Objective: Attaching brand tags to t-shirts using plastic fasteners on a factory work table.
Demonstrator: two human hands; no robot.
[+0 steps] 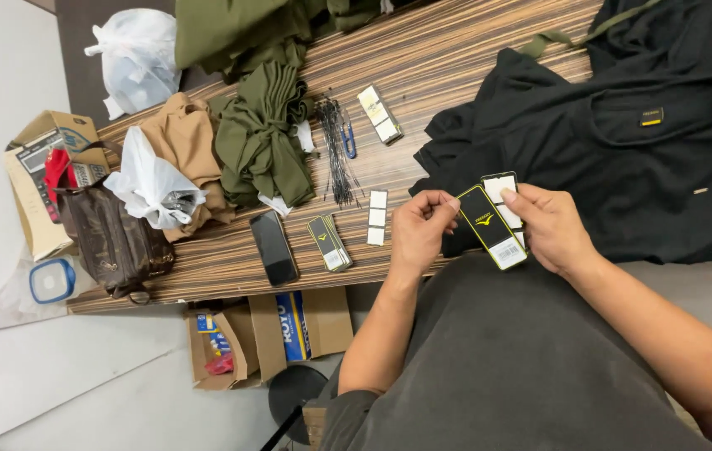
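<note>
On the striped wood desk (456, 75), left of centre, lie folded olive cloth (260, 138) and thin black ties (338, 150). At centre, the left hand (419, 230) pinches the stiff black tag (492, 227) at its upper corner, and the right hand (552, 225) curls shut on the tags from the right. Gripping by the edges should keep the glossy card flat; soft black garments (623, 142) lie at right.

Striped wooden table (456, 50) over a pale, perhaps tiled floor (80, 376), evenly lit.
</note>
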